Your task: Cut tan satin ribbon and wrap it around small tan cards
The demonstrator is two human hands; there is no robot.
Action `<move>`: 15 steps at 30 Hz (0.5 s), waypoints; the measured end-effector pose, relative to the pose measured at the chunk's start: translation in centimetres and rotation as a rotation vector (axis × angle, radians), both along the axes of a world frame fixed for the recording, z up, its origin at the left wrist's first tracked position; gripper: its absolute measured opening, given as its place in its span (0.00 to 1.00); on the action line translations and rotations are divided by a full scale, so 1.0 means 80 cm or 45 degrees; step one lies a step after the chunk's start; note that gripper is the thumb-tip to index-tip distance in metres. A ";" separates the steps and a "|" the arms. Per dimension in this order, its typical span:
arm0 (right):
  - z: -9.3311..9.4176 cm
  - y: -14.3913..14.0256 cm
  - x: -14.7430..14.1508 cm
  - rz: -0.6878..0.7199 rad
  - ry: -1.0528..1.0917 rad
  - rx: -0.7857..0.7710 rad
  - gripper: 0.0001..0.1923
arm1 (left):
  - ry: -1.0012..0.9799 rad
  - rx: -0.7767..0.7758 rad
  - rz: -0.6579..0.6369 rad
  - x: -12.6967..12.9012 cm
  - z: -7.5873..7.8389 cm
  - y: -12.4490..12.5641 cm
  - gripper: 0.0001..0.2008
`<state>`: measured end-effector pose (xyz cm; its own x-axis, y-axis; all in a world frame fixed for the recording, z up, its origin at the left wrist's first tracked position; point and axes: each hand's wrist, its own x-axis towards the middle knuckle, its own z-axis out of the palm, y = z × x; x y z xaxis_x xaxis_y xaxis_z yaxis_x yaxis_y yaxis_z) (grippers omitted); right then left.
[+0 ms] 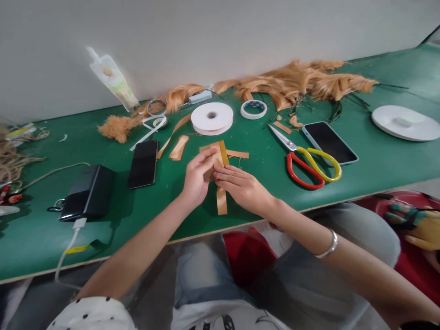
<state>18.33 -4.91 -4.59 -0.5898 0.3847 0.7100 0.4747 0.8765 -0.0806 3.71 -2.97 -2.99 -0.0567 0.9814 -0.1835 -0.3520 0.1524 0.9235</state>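
While the broad green felt tabletop (240, 201) carries everything, a long heap of ginger-blond hair wefts (292, 82) lies along its far edge, with a flat white tape reel (212, 118) near the middle in front of it. Right of centre rest red-and-yellow-handled scissors (309, 165) beside a black phone (329, 143). Nearer, the left hand (195, 178) and right hand (244, 188) meet, fingers pinched together on crossed tan adhesive strips (220, 158), held just above the tabletop's near middle. Because the strips look sticky and limp, I judge they could fold onto themselves or catch loose hairs if either pinch slackens.
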 end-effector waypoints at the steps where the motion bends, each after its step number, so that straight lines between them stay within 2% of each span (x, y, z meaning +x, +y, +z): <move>1: -0.001 0.000 0.000 0.007 0.005 -0.009 0.16 | -0.011 -0.012 -0.001 0.000 0.000 0.000 0.12; 4: -0.003 -0.003 0.000 0.043 0.088 -0.072 0.15 | 0.027 -0.002 -0.004 0.000 -0.001 0.002 0.17; 7: 0.001 -0.010 0.000 0.012 0.362 -0.269 0.15 | 0.045 0.134 0.056 -0.002 -0.003 0.004 0.18; 11: 0.010 -0.013 -0.007 -0.209 0.766 -0.824 0.05 | 0.004 0.242 0.169 -0.005 -0.001 0.007 0.18; 13: 0.011 -0.011 -0.012 -0.151 0.860 -1.169 0.11 | -0.016 0.258 0.187 -0.006 -0.001 0.008 0.18; 15: 0.011 -0.007 -0.016 0.000 0.847 -1.490 0.12 | -0.023 0.300 0.189 -0.007 -0.001 0.008 0.17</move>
